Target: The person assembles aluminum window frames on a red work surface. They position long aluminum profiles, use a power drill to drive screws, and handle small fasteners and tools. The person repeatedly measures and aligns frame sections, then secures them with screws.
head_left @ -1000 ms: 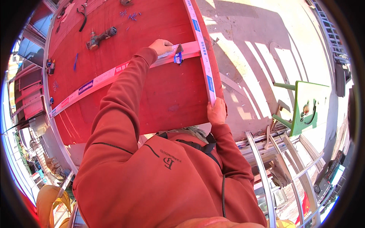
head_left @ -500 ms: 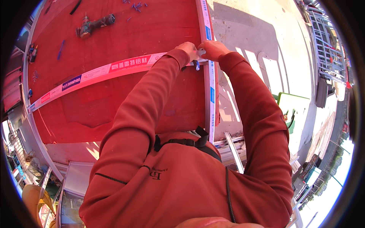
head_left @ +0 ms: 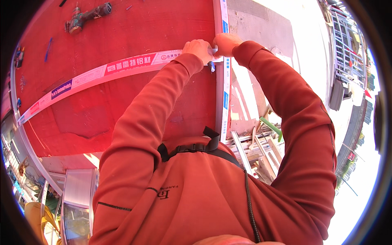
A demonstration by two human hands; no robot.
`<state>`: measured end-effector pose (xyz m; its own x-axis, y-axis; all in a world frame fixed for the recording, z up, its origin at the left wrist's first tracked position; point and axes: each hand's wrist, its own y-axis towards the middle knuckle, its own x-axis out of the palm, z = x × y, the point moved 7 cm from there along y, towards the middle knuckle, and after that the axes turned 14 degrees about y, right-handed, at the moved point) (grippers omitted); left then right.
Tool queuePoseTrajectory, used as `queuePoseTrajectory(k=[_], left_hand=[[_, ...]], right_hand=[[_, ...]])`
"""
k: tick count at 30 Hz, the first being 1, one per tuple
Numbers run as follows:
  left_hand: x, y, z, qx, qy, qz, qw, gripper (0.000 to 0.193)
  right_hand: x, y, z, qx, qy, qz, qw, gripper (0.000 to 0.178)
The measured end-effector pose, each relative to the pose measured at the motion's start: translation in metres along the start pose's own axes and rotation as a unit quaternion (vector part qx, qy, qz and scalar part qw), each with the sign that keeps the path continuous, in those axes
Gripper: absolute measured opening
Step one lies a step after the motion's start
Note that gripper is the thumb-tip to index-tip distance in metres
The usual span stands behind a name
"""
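Both hands are together at the joint where a long aluminium profile (head_left: 90, 72), wrapped in printed white, red and blue film, meets an upright-running profile (head_left: 225, 85) along the right edge of the red board. My left hand (head_left: 197, 50) is closed over the joint's left side. Beside it my right hand (head_left: 227, 43) is closed too, its fingers meeting the left ones. A small pale grey piece (head_left: 212, 50) shows between them; its kind and which hand grips it are hidden. Just below hangs a small blue thing (head_left: 212, 66), too small to name.
A cordless drill (head_left: 85, 17) lies on the red board (head_left: 143, 36) at the far left. Near it is a thin blue stick (head_left: 48, 49). Metal strips and wood offcuts (head_left: 261, 153) are heaped right of my waist. A metal rack (head_left: 347, 45) stands far right.
The view has shifted, so the drill and long profile sit farther left. Both hands stay at the joint, fingers still closed. More of the offcut heap shows beside my right arm.
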<state>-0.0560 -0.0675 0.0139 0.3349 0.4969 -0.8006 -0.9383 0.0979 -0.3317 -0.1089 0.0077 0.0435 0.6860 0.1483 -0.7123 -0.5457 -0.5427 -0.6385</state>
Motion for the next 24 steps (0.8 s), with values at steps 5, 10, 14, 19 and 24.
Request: queuePoseTrajectory(k=[5, 10, 14, 19, 24], left_hand=[[0.000, -0.001, 0.003, 0.012, 0.000, 0.007, 1.000, 0.040], [0.010, 0.006, 0.001, 0.043, 0.025, -0.005, 0.999, 0.037], [0.012, 0.012, 0.012, -0.001, -0.008, -0.047, 0.999, 0.039], [0.019, 0.020, 0.034, -0.039, -0.011, -0.035, 0.999, 0.038], [0.031, 0.028, 0.037, -0.072, -0.051, -0.032, 0.996, 0.037]], right_hand=[[0.002, -0.008, 0.004, 0.014, 0.012, -0.013, 1.000, 0.037], [0.009, -0.063, 0.054, -0.036, 0.297, 0.346, 0.889, 0.024], [0.150, -0.139, 0.098, 0.053, 0.483, 0.360, 0.796, 0.036], [0.297, -0.221, 0.054, 0.170, 0.454, 0.298, 0.822, 0.047], [0.315, -0.231, 0.037, 0.216, 0.433, 0.390, 0.784, 0.043]])
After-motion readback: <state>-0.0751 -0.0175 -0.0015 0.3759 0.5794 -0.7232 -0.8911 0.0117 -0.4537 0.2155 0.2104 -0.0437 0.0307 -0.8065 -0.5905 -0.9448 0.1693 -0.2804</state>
